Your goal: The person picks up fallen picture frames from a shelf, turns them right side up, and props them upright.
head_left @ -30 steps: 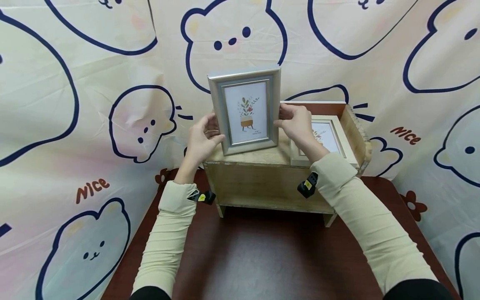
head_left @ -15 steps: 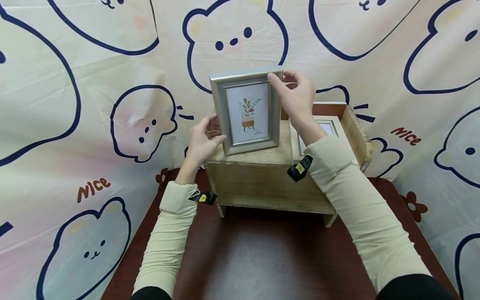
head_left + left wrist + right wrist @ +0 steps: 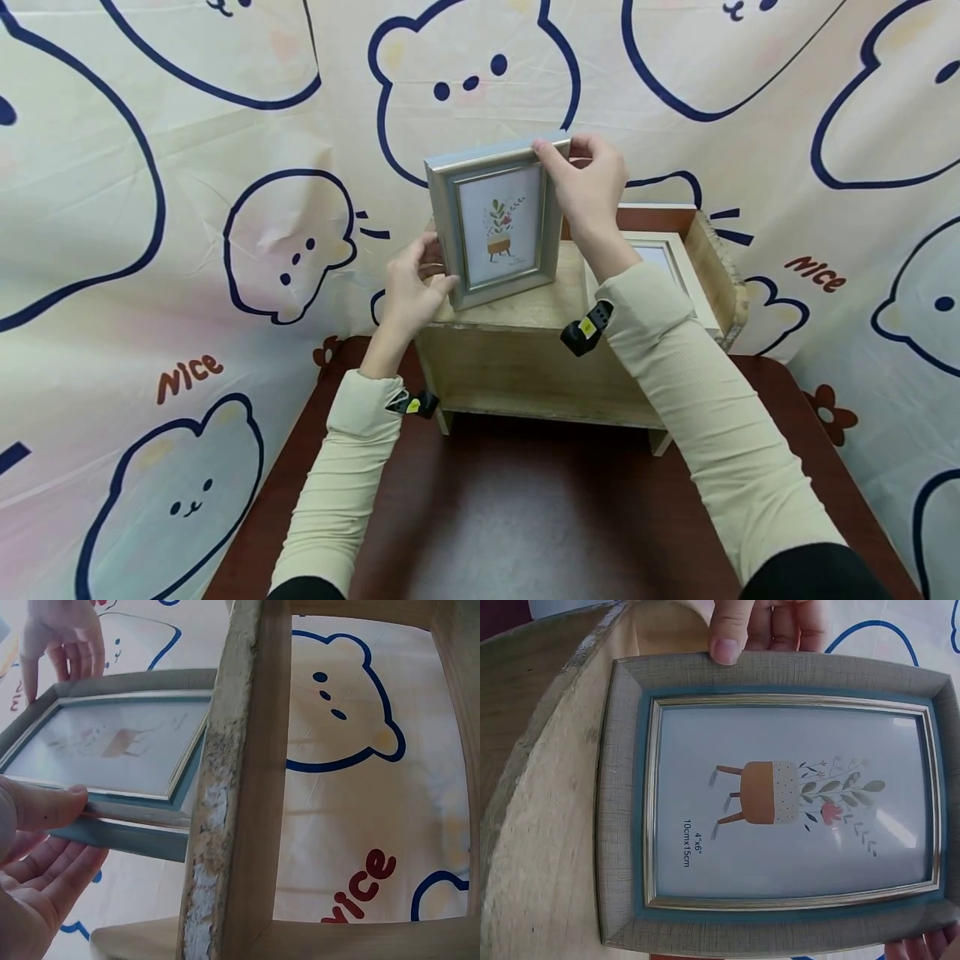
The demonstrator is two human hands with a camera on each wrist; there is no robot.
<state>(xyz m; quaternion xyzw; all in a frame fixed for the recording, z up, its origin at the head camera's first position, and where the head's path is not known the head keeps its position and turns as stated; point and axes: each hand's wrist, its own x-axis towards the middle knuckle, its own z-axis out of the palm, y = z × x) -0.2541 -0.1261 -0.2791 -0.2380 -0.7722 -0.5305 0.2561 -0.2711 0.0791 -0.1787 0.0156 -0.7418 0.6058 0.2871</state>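
A silver-grey photo frame (image 3: 495, 225) with a blue inner border and a potted-plant print stands upright, turned at an angle, on the left part of a small wooden shelf unit (image 3: 543, 367). My left hand (image 3: 412, 287) pinches its lower left side, thumb on the front and fingers behind. At the upper right corner my right hand (image 3: 592, 187) grips the frame, thumb over the front edge. In the right wrist view the left thumb (image 3: 727, 641) presses the frame's edge, while only the right fingers (image 3: 930, 945) show at the bottom corner.
A cream photo frame (image 3: 697, 279) lies on the right of the shelf top, partly hidden behind my right forearm. Beside it rises the unit's raised wooden side panel (image 3: 723, 279). The unit stands on a dark brown table (image 3: 517, 517) before a bear-print cloth backdrop (image 3: 300, 142).
My right hand has moved from the frame's right side up to its upper right corner. The frame has turned a little and shifted slightly right, with my left hand following.
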